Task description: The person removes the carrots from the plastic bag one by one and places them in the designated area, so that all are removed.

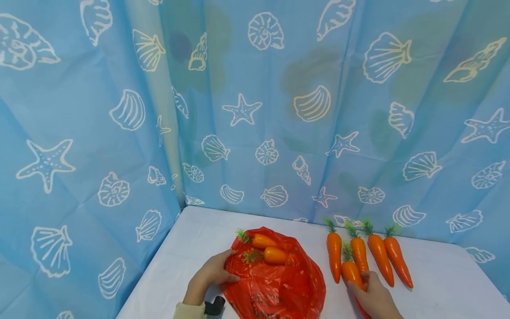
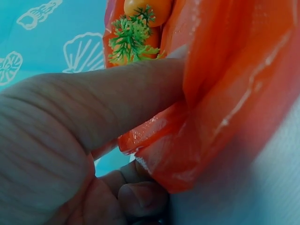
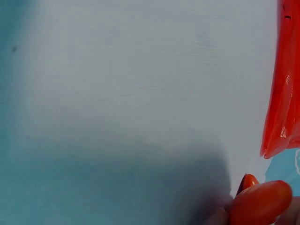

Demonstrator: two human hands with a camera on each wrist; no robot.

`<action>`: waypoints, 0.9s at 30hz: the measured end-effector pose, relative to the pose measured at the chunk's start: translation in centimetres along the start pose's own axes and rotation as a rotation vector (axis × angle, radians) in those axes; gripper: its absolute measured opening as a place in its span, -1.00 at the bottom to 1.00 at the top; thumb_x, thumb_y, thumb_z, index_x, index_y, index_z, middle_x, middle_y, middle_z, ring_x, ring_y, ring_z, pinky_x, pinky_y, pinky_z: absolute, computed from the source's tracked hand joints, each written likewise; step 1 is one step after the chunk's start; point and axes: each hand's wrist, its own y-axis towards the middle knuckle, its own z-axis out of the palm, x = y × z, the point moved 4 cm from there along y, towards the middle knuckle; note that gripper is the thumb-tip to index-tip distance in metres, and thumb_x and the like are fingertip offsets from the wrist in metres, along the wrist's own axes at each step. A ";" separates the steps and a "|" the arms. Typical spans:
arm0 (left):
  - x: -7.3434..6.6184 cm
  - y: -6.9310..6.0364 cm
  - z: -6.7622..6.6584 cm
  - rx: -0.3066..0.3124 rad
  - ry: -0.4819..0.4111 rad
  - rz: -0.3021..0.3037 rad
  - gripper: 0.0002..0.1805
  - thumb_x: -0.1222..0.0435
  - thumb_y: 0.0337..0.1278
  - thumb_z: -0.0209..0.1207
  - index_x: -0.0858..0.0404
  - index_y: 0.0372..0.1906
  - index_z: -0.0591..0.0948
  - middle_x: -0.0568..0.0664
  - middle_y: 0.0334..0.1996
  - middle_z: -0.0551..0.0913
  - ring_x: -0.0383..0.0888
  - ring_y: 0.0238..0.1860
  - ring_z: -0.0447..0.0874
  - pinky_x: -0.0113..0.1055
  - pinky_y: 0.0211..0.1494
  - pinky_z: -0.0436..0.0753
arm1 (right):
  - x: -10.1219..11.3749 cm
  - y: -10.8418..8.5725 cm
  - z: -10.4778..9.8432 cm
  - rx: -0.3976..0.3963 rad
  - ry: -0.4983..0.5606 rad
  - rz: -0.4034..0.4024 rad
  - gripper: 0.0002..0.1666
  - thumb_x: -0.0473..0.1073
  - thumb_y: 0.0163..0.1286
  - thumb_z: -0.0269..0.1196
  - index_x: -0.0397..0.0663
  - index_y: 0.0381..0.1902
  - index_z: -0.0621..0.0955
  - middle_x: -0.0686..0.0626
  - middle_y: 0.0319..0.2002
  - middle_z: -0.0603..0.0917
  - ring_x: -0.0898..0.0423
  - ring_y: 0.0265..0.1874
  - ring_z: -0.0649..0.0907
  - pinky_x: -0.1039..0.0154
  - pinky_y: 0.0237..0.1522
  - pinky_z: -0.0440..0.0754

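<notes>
A red plastic bag [image 1: 275, 283] lies spread on the white table, its mouth toward the back. Two orange carrots [image 1: 276, 255] with green leafy tops rest at the bag's opening. My left hand [image 1: 213, 272] pinches the bag's left edge; in the left wrist view the thumb [image 2: 126, 96] lies over the red film [image 2: 171, 159], other fingers below. On the right, my right hand [image 1: 376, 297] grips a long orange carrot [image 1: 350, 272] around its body, leafy top pointing away. Its rounded orange surface [image 3: 260, 204] shows low in the right wrist view.
Several more carrots lie side by side behind the right hand, among them the leftmost carrot [image 1: 334, 254] and the rightmost carrot [image 1: 398, 261]. A blue shell-print curtain [image 1: 243, 146] hangs behind and left of the white table [image 1: 187, 239].
</notes>
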 end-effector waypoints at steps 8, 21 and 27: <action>0.0 -0.1 0.1 -0.001 -0.005 -0.009 -0.17 0.24 -0.18 0.53 0.19 0.33 0.47 0.20 0.28 0.52 0.25 0.30 0.44 0.27 0.26 0.46 | 0.1 -0.2 0.4 0.004 -0.002 -0.015 -0.05 0.15 0.28 0.35 -0.44 0.24 0.18 -0.36 -0.06 0.50 -0.04 -0.27 0.54 0.02 -0.05 0.69; -0.1 -0.1 -0.1 -0.006 -0.002 0.004 -0.19 0.23 -0.17 0.52 0.19 0.32 0.48 0.19 0.27 0.53 0.23 0.29 0.45 0.27 0.27 0.45 | 0.1 -0.8 0.3 -0.003 0.019 -0.016 -0.06 0.04 0.27 0.37 -0.48 0.26 0.17 -0.29 -0.22 0.47 0.00 -0.35 0.51 0.28 -0.35 0.64; 0.0 -0.2 -0.2 -0.003 -0.013 0.017 -0.18 0.24 -0.17 0.52 0.19 0.33 0.48 0.19 0.28 0.52 0.24 0.29 0.44 0.29 0.27 0.44 | 0.6 -1.0 -1.2 -0.041 -0.044 -0.108 -0.04 0.03 0.23 0.41 -0.53 0.25 0.21 -0.32 -0.19 0.50 0.00 -0.35 0.51 0.20 -0.31 0.68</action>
